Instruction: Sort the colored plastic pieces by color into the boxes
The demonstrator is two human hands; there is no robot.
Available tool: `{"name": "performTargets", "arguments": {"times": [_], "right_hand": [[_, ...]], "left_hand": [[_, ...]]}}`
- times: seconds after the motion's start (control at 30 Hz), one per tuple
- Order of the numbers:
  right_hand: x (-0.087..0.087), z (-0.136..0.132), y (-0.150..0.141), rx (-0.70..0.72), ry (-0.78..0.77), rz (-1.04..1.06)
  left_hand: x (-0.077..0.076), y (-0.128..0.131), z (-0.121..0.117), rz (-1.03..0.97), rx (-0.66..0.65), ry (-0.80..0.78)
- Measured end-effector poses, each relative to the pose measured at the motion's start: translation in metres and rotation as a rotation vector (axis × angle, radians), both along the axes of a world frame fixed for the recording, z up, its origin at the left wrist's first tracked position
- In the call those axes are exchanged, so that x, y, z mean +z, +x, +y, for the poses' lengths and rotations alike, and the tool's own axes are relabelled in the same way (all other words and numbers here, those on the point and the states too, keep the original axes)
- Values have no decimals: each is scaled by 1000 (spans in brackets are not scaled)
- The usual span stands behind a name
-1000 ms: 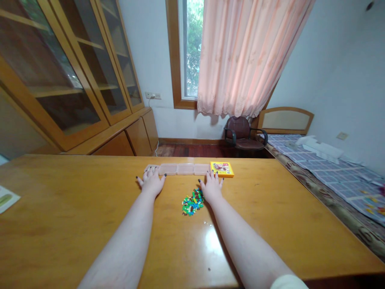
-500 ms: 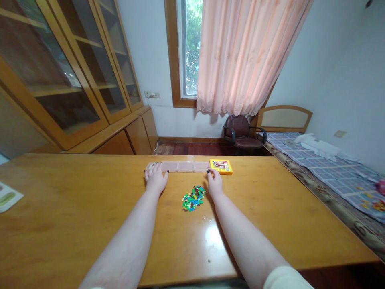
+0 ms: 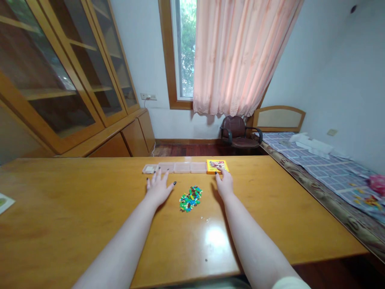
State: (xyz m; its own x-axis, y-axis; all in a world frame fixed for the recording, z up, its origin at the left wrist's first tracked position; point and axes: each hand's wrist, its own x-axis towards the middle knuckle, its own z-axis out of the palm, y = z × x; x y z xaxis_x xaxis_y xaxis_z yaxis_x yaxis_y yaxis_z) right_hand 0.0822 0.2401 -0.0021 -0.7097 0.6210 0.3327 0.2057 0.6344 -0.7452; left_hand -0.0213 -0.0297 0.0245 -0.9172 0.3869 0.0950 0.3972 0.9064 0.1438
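Observation:
Several pale, see-through plastic trays (image 3: 182, 167) stand side by side in a row near the far edge of the table, with a yellow box (image 3: 212, 170) at their right end. Fingers spread, my left hand (image 3: 158, 189) is just in front of the left trays and holds nothing. At the front edge of the yellow box is my right hand (image 3: 225, 185), its thumb and index finger apart; whether it touches the box I cannot tell. Between my hands lies a loose pile of small building bricks (image 3: 191, 199), green, blue, brown, yellow and white.
The wooden table (image 3: 90, 216) spans the front. A white card (image 3: 5, 202) lies at its left edge. Beyond are a glass-door cabinet (image 3: 99, 86), a brown armchair (image 3: 236, 130) and, along the right, a bed (image 3: 313, 154) with loose items on it.
My left hand has drawn back from the leftmost tray, now uncovered. My right hand has shifted right, from the tray's end to the front of the yellow box. The view has turned slightly.

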Motion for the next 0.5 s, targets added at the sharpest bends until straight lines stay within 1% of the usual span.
{"name": "performTargets", "arguments": {"times": [0.07, 0.1, 0.13, 0.2, 0.33, 0.4, 0.5], "right_hand": [[4, 2, -1, -37, 171, -171], [5, 1, -2, -45, 216, -259], [5, 1, -4, -48, 239, -341], [2, 1, -9, -37, 256, -460], [-4, 4, -13, -43, 261, -530], [-4, 5, -12, -67, 250, -530], [-4, 2, -10, -84, 252, -539]], "left_hand": [[2, -26, -12, 46, 109, -16], [0, -36, -18, 87, 149, -5], [-2, -44, -22, 125, 168, 12], [-11, -53, -27, 135, 166, 41], [-28, -57, -28, 89, 110, 39], [-31, -59, -27, 85, 92, 36], [-32, -60, -27, 72, 81, 38]]}}
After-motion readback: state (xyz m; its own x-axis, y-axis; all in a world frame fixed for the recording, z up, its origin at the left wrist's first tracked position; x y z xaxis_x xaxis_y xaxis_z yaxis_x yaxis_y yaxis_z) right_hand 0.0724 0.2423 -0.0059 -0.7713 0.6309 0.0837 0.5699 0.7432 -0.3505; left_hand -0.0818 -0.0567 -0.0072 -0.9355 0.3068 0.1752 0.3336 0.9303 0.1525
